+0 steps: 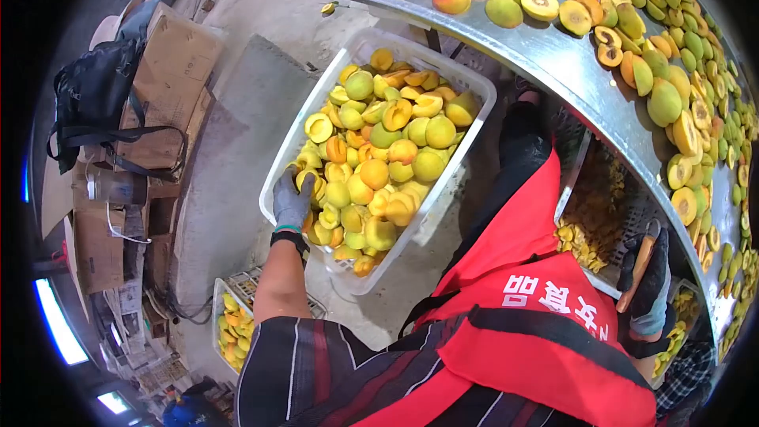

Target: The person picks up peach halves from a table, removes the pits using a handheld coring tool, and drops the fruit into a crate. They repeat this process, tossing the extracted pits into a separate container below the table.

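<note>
My left hand (pixel 294 199), in a grey glove, reaches into the left side of a white crate (pixel 273 182). Its fingers bend round a yellow fruit half at the edge of the heap of halved fruit (pixel 368 166); part of the hand lies against the fruit. My right hand (pixel 644 269), in a dark glove, is at the right beside the metal table's edge. It is closed on the wooden handle of a tool (pixel 637 269), which has a metal end at the top.
A metal table (pixel 553 59) with many fruit halves curves along the right. Below it stands a crate of small yellow pieces (pixel 581 245). Another fruit crate (pixel 235 328) is at the lower left. Cardboard boxes (pixel 178 55) and a black bag (pixel 95 95) stand at the left.
</note>
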`<state>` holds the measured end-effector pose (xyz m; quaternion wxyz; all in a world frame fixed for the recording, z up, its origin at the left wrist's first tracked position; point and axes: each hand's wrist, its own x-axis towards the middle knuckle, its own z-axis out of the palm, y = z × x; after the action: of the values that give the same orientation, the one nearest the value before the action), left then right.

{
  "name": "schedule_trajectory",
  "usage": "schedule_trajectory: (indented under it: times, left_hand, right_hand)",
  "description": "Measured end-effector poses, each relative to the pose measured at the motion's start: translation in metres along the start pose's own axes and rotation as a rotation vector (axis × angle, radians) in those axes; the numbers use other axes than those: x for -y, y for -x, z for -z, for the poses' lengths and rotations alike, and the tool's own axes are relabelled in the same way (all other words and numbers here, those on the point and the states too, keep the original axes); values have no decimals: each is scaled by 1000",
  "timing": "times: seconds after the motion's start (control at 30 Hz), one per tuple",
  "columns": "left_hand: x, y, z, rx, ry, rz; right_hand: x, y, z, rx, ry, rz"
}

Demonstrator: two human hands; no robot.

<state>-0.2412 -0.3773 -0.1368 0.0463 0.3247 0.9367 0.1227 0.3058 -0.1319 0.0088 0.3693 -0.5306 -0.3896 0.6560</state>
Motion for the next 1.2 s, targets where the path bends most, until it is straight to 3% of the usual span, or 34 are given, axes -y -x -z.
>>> schedule_trajectory:
  times: [0.1,0.17,0.23,0.3,0.37,0.4,0.43,0.5,0.57,0.6,0.63,0.67,0.7,0.77,0.9,0.97,1.07,1.1,1.17,1.2]
  left_hand:
    - [9,5,-3,-68,15,-46]
    - [13,1,-3,-135,-14,-39]
    - [32,-3,-1,-137,307,522]
    - [34,1,-7,-175,312,504]
    - [48,10,-14,-216,302,508]
    - [59,14,-23,-109,415,419]
    - [71,18,-29,-3,527,329]
    - [42,49,-33,19,787,278]
    - [-31,83,-25,-224,512,36]
    - [-47,92,-15,-50,540,85]
    - [-58,101,-11,125,566,137]
    - [-63,115,-29,71,658,23]
    - [-77,120,-29,36,431,-231]
    - [-120,122,-17,-53,206,-367]
    - [-158,121,-17,-30,-119,-379]
    - [-138,119,-21,236,35,-382]
    - [-88,143,-16,475,-171,-435]
    - [-71,154,-14,478,-174,-440]
    - [-50,164,-13,257,45,-580]
    - [-55,166,-9,269,46,-575]
  right_hand:
    - [-9,-5,7,-121,84,-42]
    - [-14,-8,21,-40,5,-17]
    - [-26,-16,51,61,383,137]
    - [-25,-14,61,168,643,281]
    - [-28,-9,59,136,755,291]
    - [-30,-8,59,131,791,294]
    - [-34,-10,59,112,576,190]
    - [-41,-13,59,103,361,79]
    - [-46,-15,58,223,700,458]
    - [-42,-16,54,222,699,455]
    - [-33,-17,45,201,995,688]
    - [-29,-17,41,201,1147,802]
    - [-24,-16,39,185,1292,925]
    - [-21,-13,37,297,-114,-127]
    - [-18,-14,21,264,-26,-160]
    - [-30,-20,32,195,-39,-168]
    - [-29,-16,25,116,92,7]
    - [-28,-15,25,93,139,62]
    - [-31,-17,36,174,-66,-100]
    - [-35,-17,43,196,-132,-160]
